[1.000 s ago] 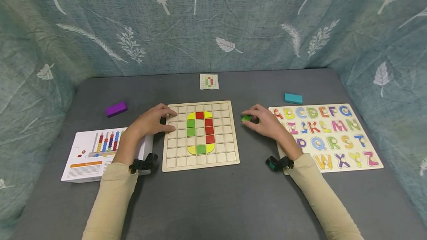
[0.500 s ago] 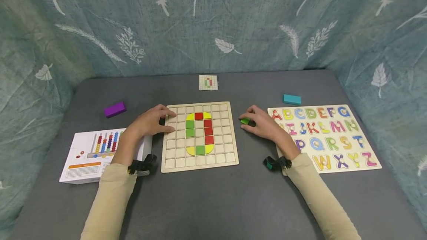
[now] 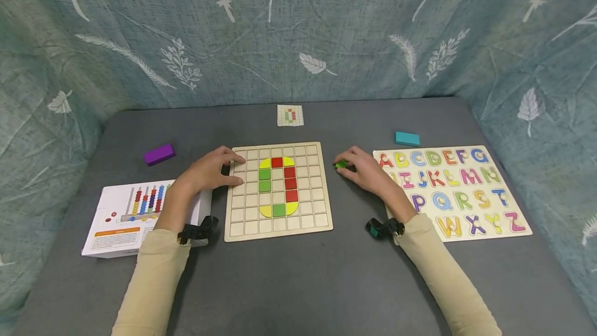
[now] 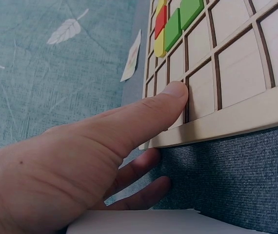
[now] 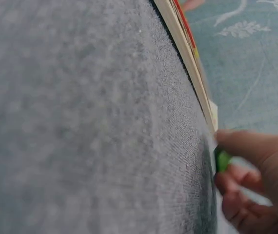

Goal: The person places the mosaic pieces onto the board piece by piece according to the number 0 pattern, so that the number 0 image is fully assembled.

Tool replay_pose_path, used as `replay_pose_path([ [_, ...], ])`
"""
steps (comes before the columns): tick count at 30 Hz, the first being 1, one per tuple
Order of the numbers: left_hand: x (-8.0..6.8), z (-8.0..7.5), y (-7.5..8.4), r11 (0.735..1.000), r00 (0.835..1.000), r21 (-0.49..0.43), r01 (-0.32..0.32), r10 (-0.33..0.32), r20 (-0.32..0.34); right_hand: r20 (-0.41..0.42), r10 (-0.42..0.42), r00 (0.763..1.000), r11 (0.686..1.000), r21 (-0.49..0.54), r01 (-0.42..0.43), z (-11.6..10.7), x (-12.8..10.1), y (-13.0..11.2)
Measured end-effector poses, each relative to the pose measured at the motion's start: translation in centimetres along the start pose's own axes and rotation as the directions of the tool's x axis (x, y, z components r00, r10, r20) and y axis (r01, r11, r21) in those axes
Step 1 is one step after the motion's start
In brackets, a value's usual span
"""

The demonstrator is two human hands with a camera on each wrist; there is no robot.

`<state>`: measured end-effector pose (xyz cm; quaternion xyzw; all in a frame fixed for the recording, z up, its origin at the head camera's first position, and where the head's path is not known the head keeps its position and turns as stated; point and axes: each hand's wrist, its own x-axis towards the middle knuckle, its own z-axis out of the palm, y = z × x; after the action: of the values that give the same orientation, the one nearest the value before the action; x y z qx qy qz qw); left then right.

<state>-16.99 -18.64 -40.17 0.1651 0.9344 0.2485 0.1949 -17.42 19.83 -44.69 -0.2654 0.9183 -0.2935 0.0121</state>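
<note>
In the head view a wooden grid board (image 3: pixel 238 222) lies mid-table, with green, red and yellow tiles set in an oval ring; the ring's left side has a bare square between a green tile (image 3: pixel 264 185) and a yellow one. My left hand (image 3: pixel 210 170) rests at the board's left edge, fingers fairly straight; the left wrist view shows the thumb (image 4: pixel 158 107) lying on the outer squares. Off the board's right side, my right hand (image 3: pixel 366 170) pinches a small green block (image 3: pixel 342 164) between thumb and fingers. Fingers partly cover this block (image 5: pixel 223 160) in the right wrist view.
A small pattern card (image 3: pixel 290 115) lies behind the board. At right is an alphabet puzzle board (image 3: pixel 503 227), partly under my right forearm, with a teal block (image 3: pixel 407 139) behind it. A white abacus box (image 3: pixel 116 204) and a purple block (image 3: pixel 159 155) are at left.
The green block turns slightly in my right hand's fingers, staying close to the same spot. My left hand keeps its place on the board, and the tiles are unchanged.
</note>
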Motion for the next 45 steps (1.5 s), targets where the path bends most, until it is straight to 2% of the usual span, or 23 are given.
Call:
replay_pose_path([
  [4,0.0,0.0,0.0,1.000,1.000,-0.002,0.012,-0.012,-0.002,-0.050,-0.075,0.996,0.994,0.074,0.079,0.2,0.6,-1.2],
  [7,0.1,-0.1,0.1,1.000,1.000,-0.004,0.016,-0.016,0.003,-0.036,-0.162,0.986,0.980,0.114,0.165,0.7,1.3,-3.4],
  [12,0.3,-0.2,0.3,1.000,1.000,0.000,0.002,-0.002,0.004,0.088,-0.283,0.955,0.957,0.093,0.275,2.3,2.7,-7.7],
  [17,0.3,-0.3,0.5,1.000,1.000,0.011,-0.005,0.005,0.005,0.225,-0.376,0.899,0.926,0.066,0.371,4.5,4.0,-10.6],
  [19,0.3,-0.3,0.6,1.000,1.000,0.011,-0.006,0.006,0.007,0.260,-0.390,0.883,0.920,0.060,0.388,5.2,4.3,-11.3],
  [25,0.4,-0.3,0.6,1.000,1.000,0.015,-0.009,0.009,0.011,0.291,-0.394,0.872,0.913,0.015,0.407,6.2,4.8,-12.1],
  [36,0.3,-0.2,0.3,1.000,1.000,0.006,-0.003,0.003,0.024,0.311,-0.358,0.880,0.927,0.009,0.374,6.2,4.5,-12.4],
  [45,0.2,-0.1,0.0,1.000,1.000,0.007,0.001,-0.001,0.013,0.278,-0.436,0.856,0.881,-0.063,0.470,6.5,4.2,-12.2],
])
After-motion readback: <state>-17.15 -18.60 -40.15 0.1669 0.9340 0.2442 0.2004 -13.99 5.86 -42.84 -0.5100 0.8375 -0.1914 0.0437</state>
